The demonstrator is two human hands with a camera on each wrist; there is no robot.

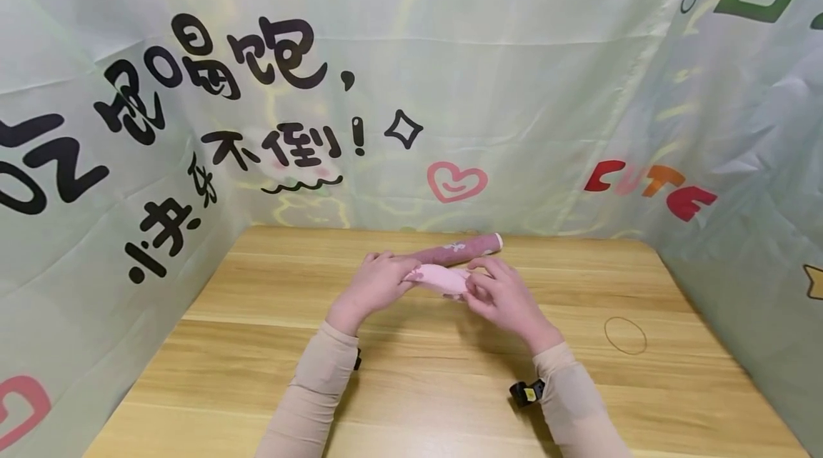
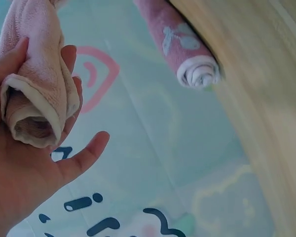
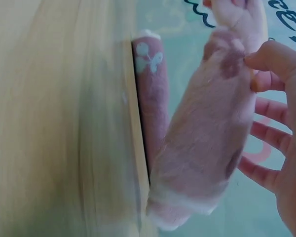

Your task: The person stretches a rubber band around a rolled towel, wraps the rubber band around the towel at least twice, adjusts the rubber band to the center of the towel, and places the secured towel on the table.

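A light pink towel (image 1: 440,278), loosely rolled, is held between both hands above the table. My left hand (image 1: 379,283) grips one end, and the left wrist view shows that rolled end (image 2: 34,118) with a pale hem, lying against the palm between thumb and fingers. On the other side my right hand (image 1: 504,297) pinches the towel's edge with thumb and forefinger, the remaining fingers spread beside it. In the right wrist view the towel (image 3: 207,128) has darker pink patches. Just behind the hands lies a tightly rolled mauve towel (image 1: 459,249) with a pale printed figure and white end.
The wooden table (image 1: 411,394) reaches back to a printed cloth backdrop (image 1: 534,101), which also hangs along both sides. A thin brown ring (image 1: 606,329), like a rubber band, lies to the right of the right hand.
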